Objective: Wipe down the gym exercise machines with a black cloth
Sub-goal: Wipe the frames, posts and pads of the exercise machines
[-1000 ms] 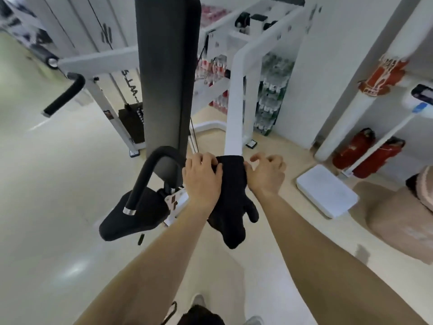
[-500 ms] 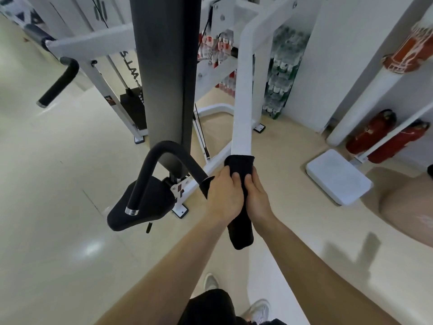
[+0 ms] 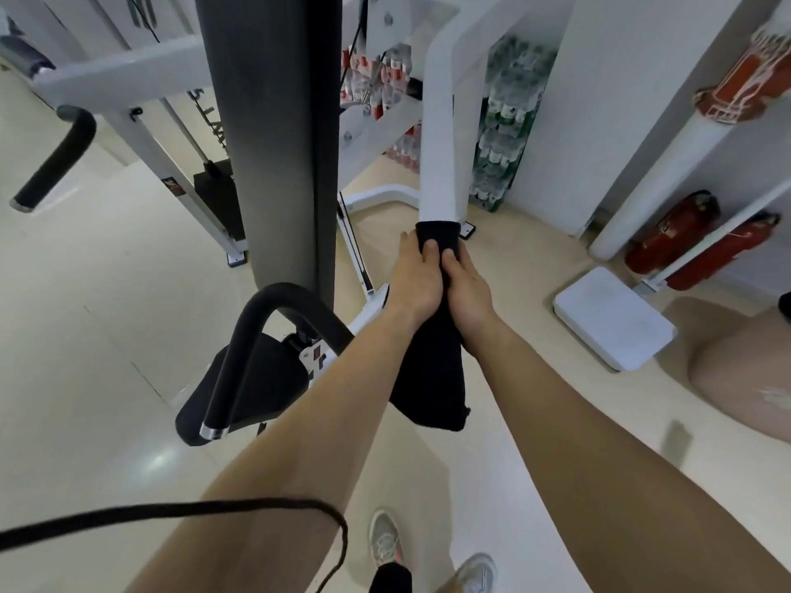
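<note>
Black cloth point(image 3: 432, 378) wrapped round white bar point(image 3: 436, 134); left hand point(image 3: 417, 280), right hand point(image 3: 468, 293) gripping it.

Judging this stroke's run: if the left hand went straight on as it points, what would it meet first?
Bare white bar lies ahead of the left hand and black cloth; the first stop looks like its upper bend, depth unclear.

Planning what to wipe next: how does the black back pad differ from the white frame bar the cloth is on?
The back pad is black and wide; the frame bar is white and narrower. The left hand and right hand grip the black cloth around the bar; nothing touches the pad. Both rise steeply beside the seat.
</note>
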A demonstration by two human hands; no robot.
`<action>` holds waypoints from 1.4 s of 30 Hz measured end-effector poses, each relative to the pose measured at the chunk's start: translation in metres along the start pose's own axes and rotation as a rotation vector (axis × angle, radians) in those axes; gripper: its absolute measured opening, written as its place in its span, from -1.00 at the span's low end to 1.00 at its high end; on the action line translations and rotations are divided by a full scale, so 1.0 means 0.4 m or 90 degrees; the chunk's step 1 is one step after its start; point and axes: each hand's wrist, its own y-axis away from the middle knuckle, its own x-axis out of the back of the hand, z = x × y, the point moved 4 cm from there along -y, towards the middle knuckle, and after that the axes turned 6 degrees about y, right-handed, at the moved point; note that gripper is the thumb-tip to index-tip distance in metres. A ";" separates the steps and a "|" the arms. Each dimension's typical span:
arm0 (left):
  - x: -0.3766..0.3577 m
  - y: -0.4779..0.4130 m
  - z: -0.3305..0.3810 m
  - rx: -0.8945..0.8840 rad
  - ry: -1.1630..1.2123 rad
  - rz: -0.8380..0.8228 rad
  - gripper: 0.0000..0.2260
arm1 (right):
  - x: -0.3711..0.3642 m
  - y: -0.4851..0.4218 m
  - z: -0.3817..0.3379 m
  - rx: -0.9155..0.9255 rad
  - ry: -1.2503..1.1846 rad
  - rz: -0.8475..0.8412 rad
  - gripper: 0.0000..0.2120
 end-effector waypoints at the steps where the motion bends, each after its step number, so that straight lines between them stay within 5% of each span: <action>1: -0.002 0.008 -0.008 -0.014 -0.020 0.007 -0.65 | -0.001 0.015 0.004 -0.007 -0.011 -0.003 -0.66; 10: 0.015 0.302 -0.076 -0.084 -0.318 0.180 -0.60 | 0.015 0.248 0.129 -0.037 0.004 -0.096 -0.61; 15: 0.004 0.315 -0.071 -0.021 -0.260 0.142 -0.77 | 0.025 0.253 0.148 -0.067 0.018 -0.131 -0.47; 21: 0.003 0.281 -0.048 0.052 -0.235 0.081 -0.72 | 0.037 0.221 0.131 -0.063 0.025 -0.185 -0.48; 42: -0.038 -0.080 0.078 0.063 -0.125 0.154 -0.69 | 0.044 -0.181 -0.031 -0.033 0.075 -0.233 -0.43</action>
